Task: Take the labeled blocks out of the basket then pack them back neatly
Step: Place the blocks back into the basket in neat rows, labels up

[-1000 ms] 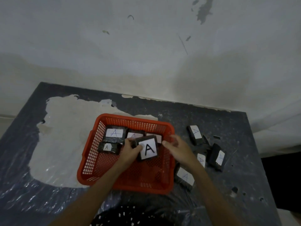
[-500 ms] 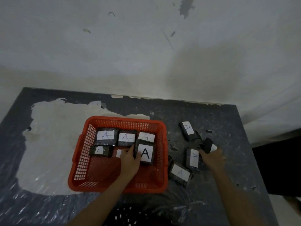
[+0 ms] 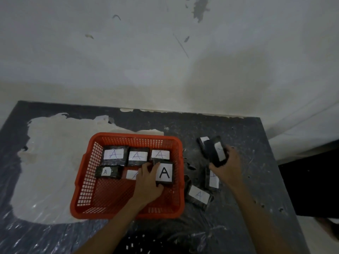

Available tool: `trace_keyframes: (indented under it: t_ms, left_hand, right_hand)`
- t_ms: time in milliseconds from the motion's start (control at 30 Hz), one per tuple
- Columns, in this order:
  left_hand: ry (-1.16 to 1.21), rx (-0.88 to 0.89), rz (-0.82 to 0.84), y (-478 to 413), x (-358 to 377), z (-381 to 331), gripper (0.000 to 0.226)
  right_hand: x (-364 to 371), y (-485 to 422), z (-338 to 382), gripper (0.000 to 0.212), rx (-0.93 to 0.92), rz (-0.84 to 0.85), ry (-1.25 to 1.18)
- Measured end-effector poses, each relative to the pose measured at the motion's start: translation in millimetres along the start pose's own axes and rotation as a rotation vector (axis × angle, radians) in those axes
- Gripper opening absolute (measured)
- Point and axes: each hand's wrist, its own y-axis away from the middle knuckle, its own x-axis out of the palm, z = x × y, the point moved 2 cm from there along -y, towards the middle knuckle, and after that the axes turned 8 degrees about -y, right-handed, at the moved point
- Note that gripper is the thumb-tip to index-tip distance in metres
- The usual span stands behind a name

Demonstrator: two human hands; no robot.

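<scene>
Head view. An orange basket (image 3: 128,213) sits at centre frame on a dark table (image 3: 238,129) covered with crinkled plastic film. Six black blocks with white "A" labels lie in its far half. The back row holds three side by side: left block (image 3: 114,155), middle block (image 3: 138,156), right block (image 3: 160,154). The front row holds a small-label block (image 3: 108,172) at left, a centre block (image 3: 131,174) partly hidden, and a bold-A block (image 3: 165,173) at right.

The left hand (image 3: 146,184) rests inside the basket, fingers spread, lying over the centre block and touching the left edge of the bold-A block; it grasps nothing that can be seen.

The right hand (image 3: 227,167), right of the basket, is closed around a held block (image 3: 216,153), lifted and tilted, label facing the camera. Just behind it, at upper right, lies a far block (image 3: 203,141), partly covered. Below the hand a near block (image 3: 213,178) lies on the table, largely hidden by the wrist. A low block (image 3: 199,196) lies just beside the basket's right wall.

A pale patch (image 3: 55,162) covers the table's left part.
</scene>
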Motion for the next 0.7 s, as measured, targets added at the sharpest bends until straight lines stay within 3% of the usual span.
trace_keyframes:
  t_ms: [100, 200, 333, 433, 567, 700]
  left_hand:
    - [0.215, -0.007, -0.111, 0.0, -20.6, -5.9, 0.071]
    - [0.406, 0.085, -0.222, 1.2, -48.9, -1.6, 0.077]
    - [0.031, 0.380, -0.136, 2.7, -79.3, 14.2, 0.097]
    - [-0.179, 0.396, 0.016, 2.5, -80.4, 32.4, 0.101]
    - [-0.222, 0.288, 0.110, 0.5, -71.6, 58.7, 0.103]
    - [-0.384, 0.309, 0.145, -0.2, -58.0, 73.6, 0.096]
  right_hand:
    - [14.2, 12.6, 47.7, 0.086, -0.289, 0.147, 0.042]
    - [39.6, 28.4, 88.5, 0.085, -0.472, 0.343, 0.069]
    - [93.9, 44.3, 108.6, 0.092, -0.550, 0.628, 0.172]
    - [133.1, 55.2, 112.1, 0.093, -0.677, 0.720, 0.224]
    - [159.6, 63.1, 116.0, 0.085, -0.708, 0.753, 0.186]
    - [153.2, 59.9, 108.0, 0.076, -0.668, 0.635, 0.261]
